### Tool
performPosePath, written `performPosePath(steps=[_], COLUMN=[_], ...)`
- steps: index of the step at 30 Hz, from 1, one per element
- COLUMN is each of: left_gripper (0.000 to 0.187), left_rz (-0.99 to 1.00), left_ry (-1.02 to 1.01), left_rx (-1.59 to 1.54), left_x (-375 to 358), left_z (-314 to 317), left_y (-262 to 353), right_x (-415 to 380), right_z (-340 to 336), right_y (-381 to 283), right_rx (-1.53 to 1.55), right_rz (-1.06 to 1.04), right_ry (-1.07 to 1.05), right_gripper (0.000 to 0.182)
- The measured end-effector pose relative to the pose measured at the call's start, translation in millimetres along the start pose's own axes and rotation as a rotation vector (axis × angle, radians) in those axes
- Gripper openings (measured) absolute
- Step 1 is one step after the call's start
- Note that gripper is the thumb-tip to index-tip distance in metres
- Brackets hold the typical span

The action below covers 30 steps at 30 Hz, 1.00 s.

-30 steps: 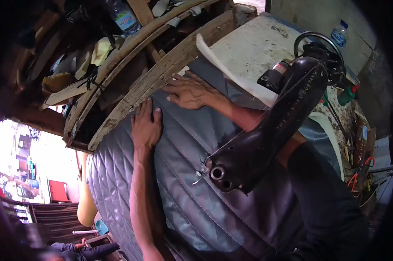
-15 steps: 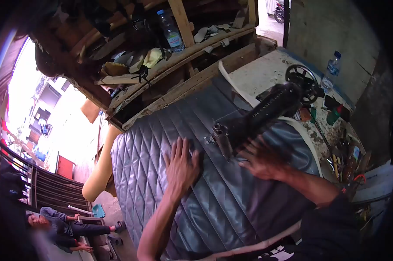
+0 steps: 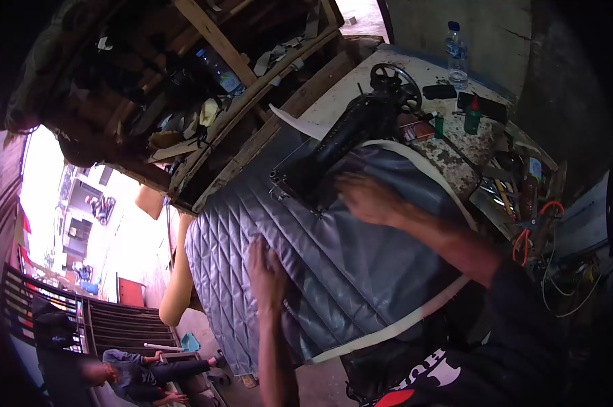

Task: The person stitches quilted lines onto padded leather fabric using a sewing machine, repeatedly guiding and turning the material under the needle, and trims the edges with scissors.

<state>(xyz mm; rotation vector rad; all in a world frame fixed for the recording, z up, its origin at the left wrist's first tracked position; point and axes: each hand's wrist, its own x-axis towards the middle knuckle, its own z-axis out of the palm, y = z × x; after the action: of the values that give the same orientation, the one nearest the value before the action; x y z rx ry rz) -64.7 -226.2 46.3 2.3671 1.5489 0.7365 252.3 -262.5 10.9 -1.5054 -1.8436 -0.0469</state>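
A dark grey quilted leatherette sheet (image 3: pixel 347 271) with a pale edge lies across the table, its left side stitched in diamonds. A black sewing machine (image 3: pixel 340 139) with a handwheel stands over it, needle end towards me. My left hand (image 3: pixel 269 278) rests on the quilted part, left of the needle end, fingers stretched out and slightly blurred. To the right of the machine head, my right hand (image 3: pixel 371 200) is on or just above the smooth part of the sheet. Its fingers reach towards the machine and look apart, though blurred, with nothing visible in them.
A wooden shelf (image 3: pixel 252 91) with scraps and a bottle stands behind. On the worn tabletop (image 3: pixel 340 88) are a water bottle (image 3: pixel 457 57) and a small green bottle (image 3: pixel 472 115). Orange-handled scissors (image 3: pixel 524 237) are at right. A person (image 3: pixel 143 373) sits at lower left.
The camera view has turned, so the machine and table appear further left and higher. My right hand has shifted from beside the needle end to further right of it; my left hand stays on the quilting.
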Motion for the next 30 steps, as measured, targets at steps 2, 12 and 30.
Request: performPosePath(steps=[2, 12, 30], left_gripper=[0.056, 0.063, 0.063], left_rz=[0.103, 0.066, 0.047], left_ry=[-0.081, -0.285, -0.31], left_rx=[-0.024, 0.203, 0.229], left_x=[25, 36, 84], left_z=[34, 73, 77], left_y=[31, 36, 7], right_x=[46, 33, 54], right_z=[-18, 45, 131], right_y=[-22, 15, 78], right_rx=[-0.26, -0.2, -0.215], right_rz=[0.028, 0.143, -0.139], right_ry=[-0.774, -0.474, -0.11], right_gripper=[0.043, 0.062, 0.077])
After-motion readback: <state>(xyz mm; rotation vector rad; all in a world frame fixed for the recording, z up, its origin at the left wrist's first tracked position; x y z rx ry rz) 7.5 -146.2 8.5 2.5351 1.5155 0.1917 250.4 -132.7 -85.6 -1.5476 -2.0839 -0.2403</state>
